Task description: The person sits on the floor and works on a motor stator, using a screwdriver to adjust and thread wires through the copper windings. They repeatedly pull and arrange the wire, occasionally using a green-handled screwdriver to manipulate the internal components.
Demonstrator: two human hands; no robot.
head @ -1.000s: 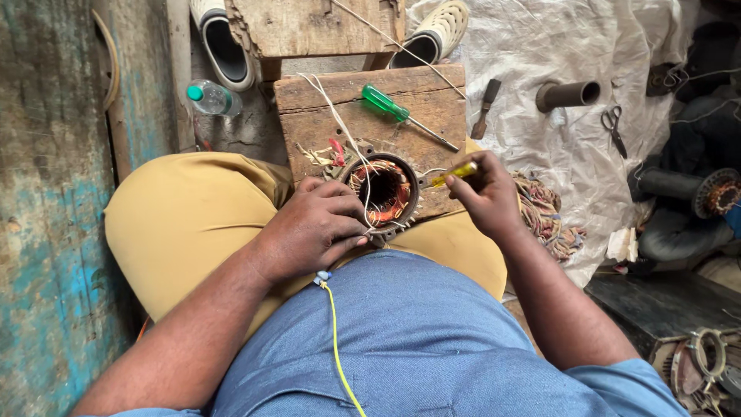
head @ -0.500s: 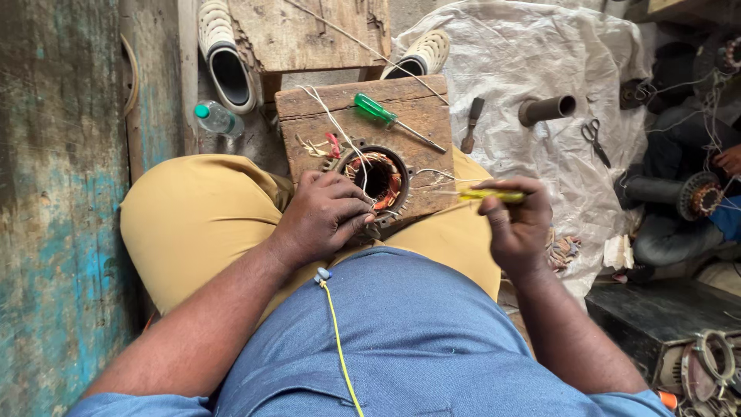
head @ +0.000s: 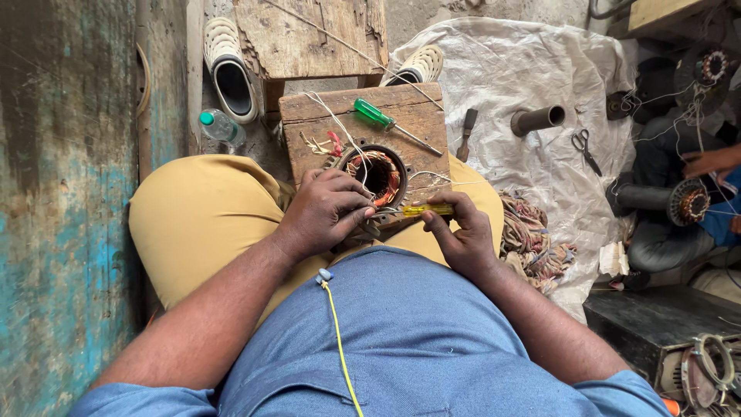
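Note:
A round motor stator [head: 378, 174] with copper windings lies on a wooden block [head: 421, 116] in front of my knees. My left hand [head: 324, 210] grips the stator's near rim, fingers curled over the edge. My right hand [head: 461, 232] holds a small yellow-handled screwdriver [head: 427, 209], whose tip points left toward the stator's rim beside my left fingers. A green-handled screwdriver [head: 376, 113] lies on the block beyond the stator. Thin white threads trail across the block.
A plastic bottle [head: 219, 126] and two white shoes [head: 228, 71] lie near a wooden stool [head: 309, 38]. On the white sack [head: 525, 69] lie a metal pipe [head: 538, 119], scissors [head: 584, 147], a chisel [head: 465, 133] and scrap wire [head: 532, 243]. Another person's hand [head: 714, 161] works on a rotor [head: 691, 202] at right.
My right hand has come back left and down with the yellow screwdriver, bringing its tip to the stator rim. My left hand stays on the stator.

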